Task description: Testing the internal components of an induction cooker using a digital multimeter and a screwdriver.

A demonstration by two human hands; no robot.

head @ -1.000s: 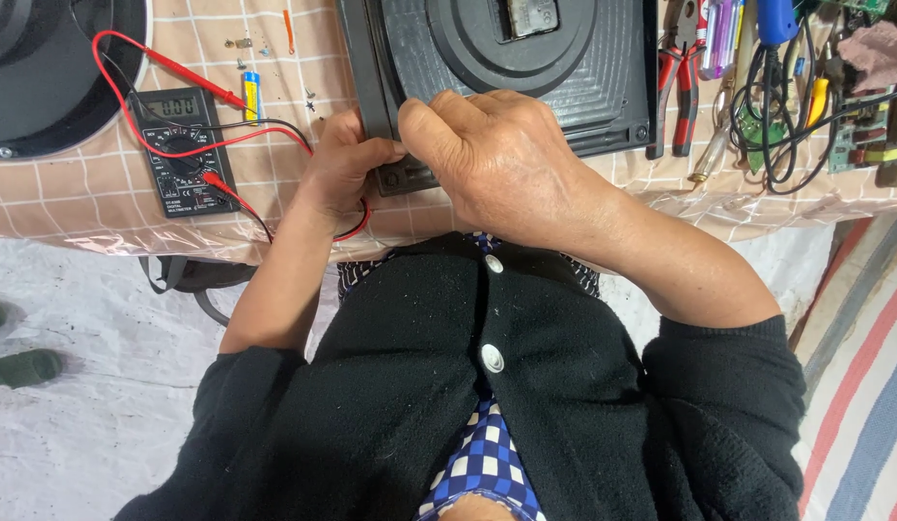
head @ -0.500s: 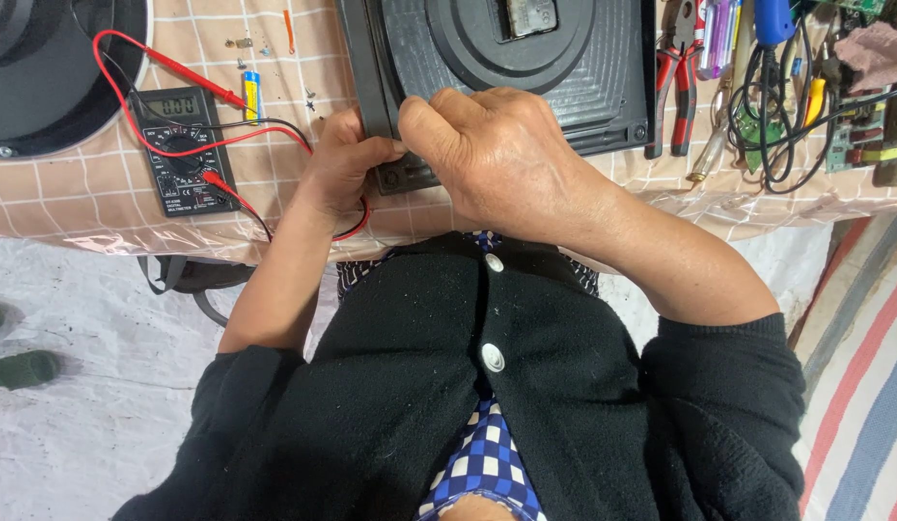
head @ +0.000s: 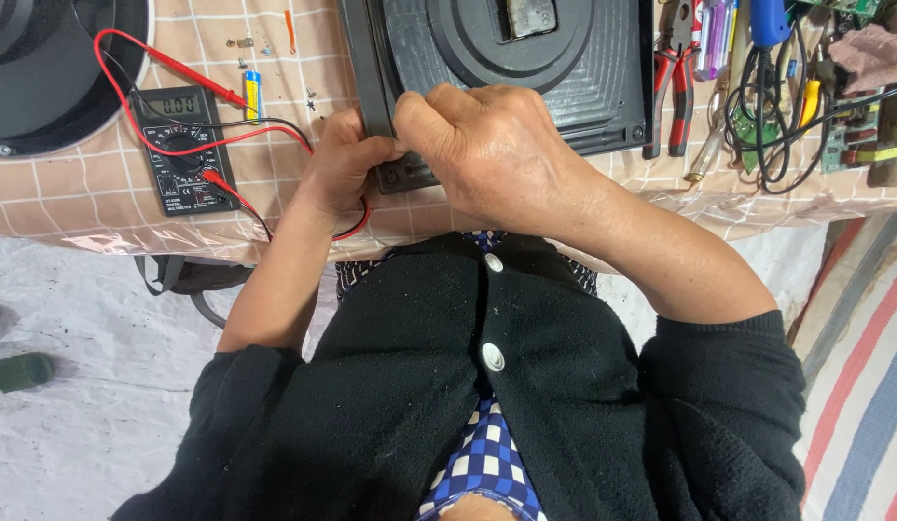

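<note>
1. While both hands work at its near corner, the black square casing [head: 603, 87] lies flat on the counter [head: 72, 207], which wears a beige checked cloth, at about 12 o'clock from the person.
2. The left hand [head: 342, 164] has its grip clamped on the casing's raised left edge, fingers curled over it at the near corner.
3. The right hand [head: 487, 145] is closed in a fist over the same corner, touching the left hand; whether its grip pinches anything cannot be told, since the fingertips are hidden.
4. At 10 o'clock from the hands a black multimeter [head: 183, 150] lies face up, its red lead [head: 178, 68] looping over it and running under the left wrist.
5. A small blue and yellow battery [head: 252, 94] lies just beside the meter, at 1 o'clock from it.
6. At 2 o'clock from the hands, red-handled pliers [head: 672, 82] lie beside the casing's right edge.
7. A round black cover [head: 53, 68] sits at the far left, at 10 o'clock.
</note>
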